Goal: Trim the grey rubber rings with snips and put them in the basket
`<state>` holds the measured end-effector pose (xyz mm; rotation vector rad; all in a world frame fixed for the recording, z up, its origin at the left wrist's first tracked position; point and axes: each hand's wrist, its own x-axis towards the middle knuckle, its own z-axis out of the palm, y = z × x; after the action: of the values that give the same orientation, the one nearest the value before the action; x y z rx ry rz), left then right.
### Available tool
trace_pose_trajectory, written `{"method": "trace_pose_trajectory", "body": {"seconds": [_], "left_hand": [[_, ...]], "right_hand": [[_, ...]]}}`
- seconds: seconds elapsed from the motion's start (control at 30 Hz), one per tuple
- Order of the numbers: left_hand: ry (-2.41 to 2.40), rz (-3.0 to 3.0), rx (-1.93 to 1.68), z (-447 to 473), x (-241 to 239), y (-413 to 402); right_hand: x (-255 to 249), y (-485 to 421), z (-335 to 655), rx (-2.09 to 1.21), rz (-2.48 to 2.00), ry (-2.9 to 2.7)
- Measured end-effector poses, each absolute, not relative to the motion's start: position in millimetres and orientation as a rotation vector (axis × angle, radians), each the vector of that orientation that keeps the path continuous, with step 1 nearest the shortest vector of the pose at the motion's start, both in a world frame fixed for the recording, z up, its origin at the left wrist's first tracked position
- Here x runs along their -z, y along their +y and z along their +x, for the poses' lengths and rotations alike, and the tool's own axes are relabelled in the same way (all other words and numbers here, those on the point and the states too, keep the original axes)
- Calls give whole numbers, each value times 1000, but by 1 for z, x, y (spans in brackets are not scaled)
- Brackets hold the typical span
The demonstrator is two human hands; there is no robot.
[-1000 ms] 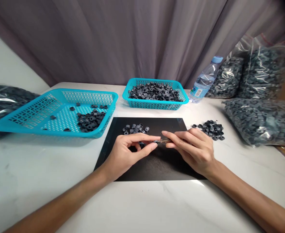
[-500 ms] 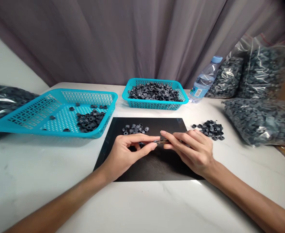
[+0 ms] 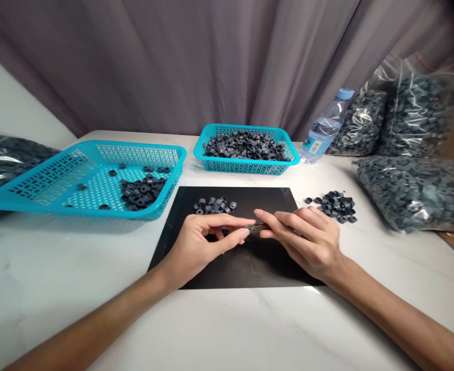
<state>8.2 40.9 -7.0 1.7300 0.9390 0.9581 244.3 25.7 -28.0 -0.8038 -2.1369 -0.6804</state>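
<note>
Above the black mat [image 3: 265, 268], my left hand [image 3: 202, 245] pinches a small grey plastic ring [image 3: 247, 227] between thumb and forefinger, which mostly cover it. My right hand [image 3: 308, 234] is closed around a slim, dark metal tool [image 3: 258, 226]. The tool's narrow tip meets the ring; its rear part is hidden in my fingers, so its exact kind is unclear. Just behind my left fingers, a cluster of grey rings [image 3: 214, 205] lies on the mat. On the white table right of the mat sits another pile of rings [image 3: 335, 205], close to my right hand.
A large turquoise basket [image 3: 57, 206] with some rings stands at left. Behind the mat is a smaller turquoise basket [image 3: 246, 166] full of rings. A water bottle [image 3: 325, 129] and stuffed clear bags [image 3: 420, 193] occupy the right; another bag [image 3: 11, 159] lies far left.
Both hands keep almost the same pose, with the ring and tool tip still together. The whole view has shifted very slightly.
</note>
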Motion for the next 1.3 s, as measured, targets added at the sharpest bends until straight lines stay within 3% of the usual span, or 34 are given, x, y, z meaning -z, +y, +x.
{"method": "trace_pose_trajectory", "body": {"seconds": [0.77, 1.3], "left_hand": [[945, 1669, -865, 8, 6, 43], [949, 1645, -889, 7, 7, 41]], "right_hand": [[27, 26, 247, 718, -762, -2143], [28, 28, 250, 573, -793, -2133]]}}
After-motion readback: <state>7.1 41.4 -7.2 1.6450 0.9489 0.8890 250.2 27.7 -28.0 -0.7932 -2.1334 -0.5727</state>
